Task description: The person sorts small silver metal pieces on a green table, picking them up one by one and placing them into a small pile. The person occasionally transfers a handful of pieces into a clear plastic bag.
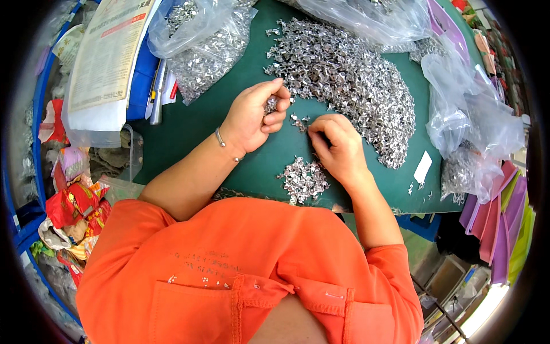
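Observation:
My left hand [247, 114], with a metal bangle [220, 137] at its wrist, is curled palm up around several small silvery metal pieces [271, 105]. My right hand [340, 148] rests at the green tabletop [260, 175] with its thumb and fingers drawn together; whatever they pinch is hidden. A few loose pieces [299, 122] lie between the two hands, just beside the right fingertips. Closer to my body is a small heap of the pieces [303, 180]. Beyond my hands spreads a much larger pile of similar bent metal pieces [355, 80].
Clear plastic bags of metal pieces [209, 63] stand at the far left, with more plastic bags [458, 103] at the right. A blue holder with papers [106, 63] sits left, near a silver tool [158, 94]. A white slip [423, 167] lies near the right edge.

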Demonstrator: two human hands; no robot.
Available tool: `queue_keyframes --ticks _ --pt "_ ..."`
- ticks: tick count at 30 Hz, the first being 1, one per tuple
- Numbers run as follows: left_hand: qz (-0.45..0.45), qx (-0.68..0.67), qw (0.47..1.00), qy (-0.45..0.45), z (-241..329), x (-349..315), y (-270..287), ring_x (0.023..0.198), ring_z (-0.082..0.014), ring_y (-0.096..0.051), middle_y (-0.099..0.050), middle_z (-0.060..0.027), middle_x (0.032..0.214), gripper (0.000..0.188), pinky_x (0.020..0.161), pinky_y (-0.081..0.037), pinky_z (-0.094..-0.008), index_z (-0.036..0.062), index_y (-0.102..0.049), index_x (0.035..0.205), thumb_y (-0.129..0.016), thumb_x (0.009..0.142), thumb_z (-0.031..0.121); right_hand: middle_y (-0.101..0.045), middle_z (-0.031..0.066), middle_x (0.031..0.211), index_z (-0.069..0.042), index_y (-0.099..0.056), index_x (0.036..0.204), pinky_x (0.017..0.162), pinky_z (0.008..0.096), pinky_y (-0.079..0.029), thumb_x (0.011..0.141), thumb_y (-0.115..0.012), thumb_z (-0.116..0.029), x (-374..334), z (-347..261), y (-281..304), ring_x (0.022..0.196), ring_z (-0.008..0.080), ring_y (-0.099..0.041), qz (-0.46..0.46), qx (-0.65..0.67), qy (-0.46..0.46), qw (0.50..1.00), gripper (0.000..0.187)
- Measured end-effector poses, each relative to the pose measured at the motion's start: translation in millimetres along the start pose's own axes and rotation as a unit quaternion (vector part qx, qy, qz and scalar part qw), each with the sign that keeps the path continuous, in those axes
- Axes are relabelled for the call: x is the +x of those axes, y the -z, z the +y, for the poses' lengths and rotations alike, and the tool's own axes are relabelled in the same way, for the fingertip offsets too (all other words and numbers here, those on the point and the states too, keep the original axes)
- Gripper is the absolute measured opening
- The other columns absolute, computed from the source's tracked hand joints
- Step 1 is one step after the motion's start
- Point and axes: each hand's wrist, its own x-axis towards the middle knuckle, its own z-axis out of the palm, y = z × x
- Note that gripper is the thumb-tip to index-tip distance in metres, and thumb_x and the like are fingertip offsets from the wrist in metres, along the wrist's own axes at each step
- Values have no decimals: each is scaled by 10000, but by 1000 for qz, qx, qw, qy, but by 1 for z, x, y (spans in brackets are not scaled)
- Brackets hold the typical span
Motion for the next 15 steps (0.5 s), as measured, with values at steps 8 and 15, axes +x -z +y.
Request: queue_keyframes --ticks 8,15 --pt "-6 2 1000 -1 0 1 3 510 -67 -387 -514 -12 766 304 435 -293 -211 61 -567 920 -458 1067 304 -692 115 946 -20 -680 909 770 362 -550 805 -695 76 -12 2 29 876 298 -671 -29 38 -23 999 143" --pt "-6 7 1000 -5 0 1 3 510 -65 -386 -509 -9 770 296 433 -292 -208 66 -563 930 -460 1067 308 -682 123 922 -27 -672 946 738 363 -543 817 -717 31 -11 -1 18 832 293 -666 2 25 -70 997 149"
